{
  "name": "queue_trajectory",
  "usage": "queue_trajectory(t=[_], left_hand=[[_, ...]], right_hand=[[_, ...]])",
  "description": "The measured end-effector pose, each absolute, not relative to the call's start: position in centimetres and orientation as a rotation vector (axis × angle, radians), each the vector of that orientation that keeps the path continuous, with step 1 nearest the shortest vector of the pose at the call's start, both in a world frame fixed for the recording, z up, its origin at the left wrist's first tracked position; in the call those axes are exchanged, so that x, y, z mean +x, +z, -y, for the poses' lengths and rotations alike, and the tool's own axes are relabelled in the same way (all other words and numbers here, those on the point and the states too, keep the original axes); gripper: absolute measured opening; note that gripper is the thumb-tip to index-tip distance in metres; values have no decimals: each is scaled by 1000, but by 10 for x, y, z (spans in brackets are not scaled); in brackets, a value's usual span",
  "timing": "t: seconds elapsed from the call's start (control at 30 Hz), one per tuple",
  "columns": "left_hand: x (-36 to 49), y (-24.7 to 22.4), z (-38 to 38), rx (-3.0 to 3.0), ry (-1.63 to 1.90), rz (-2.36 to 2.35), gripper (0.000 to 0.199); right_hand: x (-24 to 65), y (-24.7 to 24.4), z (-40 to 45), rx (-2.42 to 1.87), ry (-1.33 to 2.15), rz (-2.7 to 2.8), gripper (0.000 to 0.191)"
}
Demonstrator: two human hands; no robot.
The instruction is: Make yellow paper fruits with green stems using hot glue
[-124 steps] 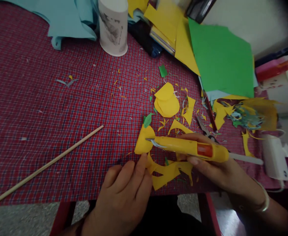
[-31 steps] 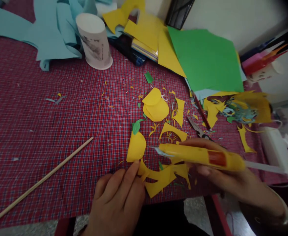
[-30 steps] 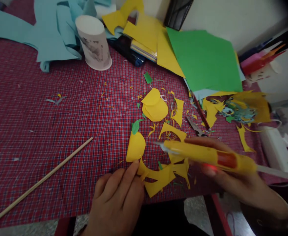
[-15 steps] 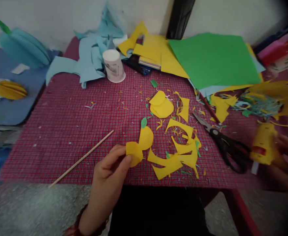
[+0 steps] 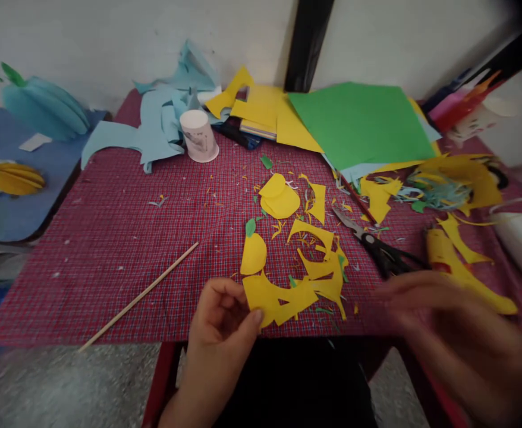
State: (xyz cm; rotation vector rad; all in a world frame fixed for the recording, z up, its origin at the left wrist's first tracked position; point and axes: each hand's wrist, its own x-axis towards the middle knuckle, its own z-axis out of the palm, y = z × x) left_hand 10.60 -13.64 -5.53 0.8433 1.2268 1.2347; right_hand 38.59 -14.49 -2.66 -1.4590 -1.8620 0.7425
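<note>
My left hand (image 5: 228, 327) is at the table's front edge, thumb and fingers pinching a small yellow paper piece (image 5: 255, 294) whose outline merges with the scraps behind it. A yellow half-round paper (image 5: 254, 254) with a green paper leaf (image 5: 250, 227) lies just above it. My right hand (image 5: 457, 333), smeared by motion, is over the right front of the table with fingers stretched out and nothing visible in them. Past its fingers lies a yellow glue gun (image 5: 459, 270). Black-handled scissors (image 5: 374, 246) are partly covered by that hand.
Yellow paper scraps (image 5: 330, 267) and stacked yellow rounds (image 5: 281, 199) lie mid-table. A wooden stick (image 5: 140, 297) is at left. Farther back stand a paper cup (image 5: 199, 138), light-blue paper (image 5: 160, 119) and green sheets (image 5: 363, 125). A blue paper pumpkin shape (image 5: 44, 107) sits at far left.
My right hand has let go of the glue gun, which now lies on the table, and has moved left. My left hand has shifted slightly right and down with the yellow paper piece.
</note>
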Motion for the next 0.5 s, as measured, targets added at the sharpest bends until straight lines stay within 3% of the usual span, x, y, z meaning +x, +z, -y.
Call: queue_trajectory(t=[0.1, 0.2, 0.5], left_hand=[[109, -56, 137, 866, 1218, -1195, 18], [107, -57, 138, 842, 1183, -1154, 17], [91, -61, 138, 804, 1062, -939, 18]], right_hand=[[315, -26, 123, -1197, 970, 1960, 23], [277, -27, 105, -1204, 1127, 1881, 26], [264, -29, 89, -970, 1687, 1589, 9]])
